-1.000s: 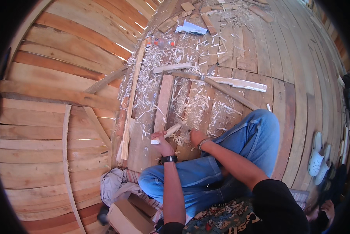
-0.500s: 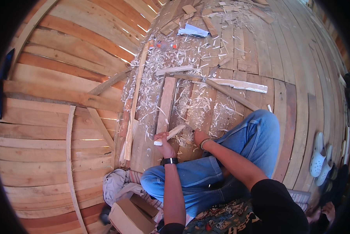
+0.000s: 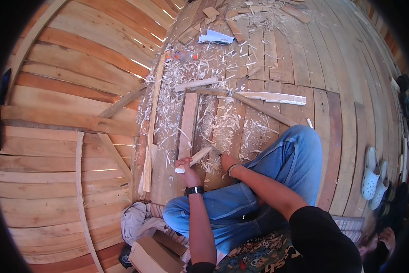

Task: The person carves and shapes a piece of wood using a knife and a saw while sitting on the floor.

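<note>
My left hand (image 3: 185, 167) is closed around the near end of a short pale stick of wood (image 3: 201, 155), which slants up and to the right over the floor. My right hand (image 3: 229, 162) grips a knife, its handle mostly hidden by the fingers. The knife's dark blade (image 3: 215, 149) lies against the far end of the stick. Both hands are low in front of my bent legs in jeans (image 3: 286, 159). Just beyond the left hand, a flat plank (image 3: 188, 123) lies on the floor.
Wood shavings (image 3: 227, 123) cover the boards. Other wood includes a long strip (image 3: 154, 118), a white-edged board (image 3: 277, 98) and a thin pole (image 3: 268, 110). A cardboard box (image 3: 155, 255) sits lower left, clogs (image 3: 371, 175) at right. Another person's hand (image 3: 387, 238) shows lower right.
The whole view has shifted slightly, so floor items appear a little further left. Both hands keep their grips on the stick and knife, with the blade still at the stick's far end.
</note>
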Tool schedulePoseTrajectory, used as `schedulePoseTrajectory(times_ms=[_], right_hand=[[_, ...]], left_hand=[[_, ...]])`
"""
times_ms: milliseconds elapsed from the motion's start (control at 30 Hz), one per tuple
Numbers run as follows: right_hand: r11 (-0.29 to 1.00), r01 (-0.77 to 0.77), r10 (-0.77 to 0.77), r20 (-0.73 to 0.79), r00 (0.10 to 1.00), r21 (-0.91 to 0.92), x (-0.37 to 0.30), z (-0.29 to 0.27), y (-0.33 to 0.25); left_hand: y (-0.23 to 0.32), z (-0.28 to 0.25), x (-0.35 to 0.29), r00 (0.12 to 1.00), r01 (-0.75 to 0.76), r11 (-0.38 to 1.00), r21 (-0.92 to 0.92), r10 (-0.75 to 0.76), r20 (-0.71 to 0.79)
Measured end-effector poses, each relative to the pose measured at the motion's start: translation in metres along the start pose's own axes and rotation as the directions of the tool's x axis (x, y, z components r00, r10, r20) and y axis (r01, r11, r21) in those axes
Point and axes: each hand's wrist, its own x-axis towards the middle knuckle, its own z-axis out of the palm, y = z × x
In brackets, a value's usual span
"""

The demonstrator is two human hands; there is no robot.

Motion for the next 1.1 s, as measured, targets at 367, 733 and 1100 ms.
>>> schedulePoseTrajectory(times_ms=[367, 733, 1100], right_hand=[[0.994, 0.11, -0.111, 0.022, 0.994, 0.009, 0.004, 0.011, 0.0], [0.997, 0.06, -0.06, 0.015, 0.998, -0.046, 0.009, 0.011, -0.005], [1.0, -0.002, 0.001, -0.004, 1.0, -0.011, 0.014, 0.004, 0.006]], left_hand=[[0.002, 0.008, 0.002, 0.998, -0.011, 1.0, 0.014, 0.012, -0.069], [0.001, 0.011, 0.0, 1.0, -0.022, 0.998, 0.057, 0.023, -0.021], [0.0, 0.005, 0.006, 0.999, 0.017, 0.999, -0.028, -0.016, 0.043]])
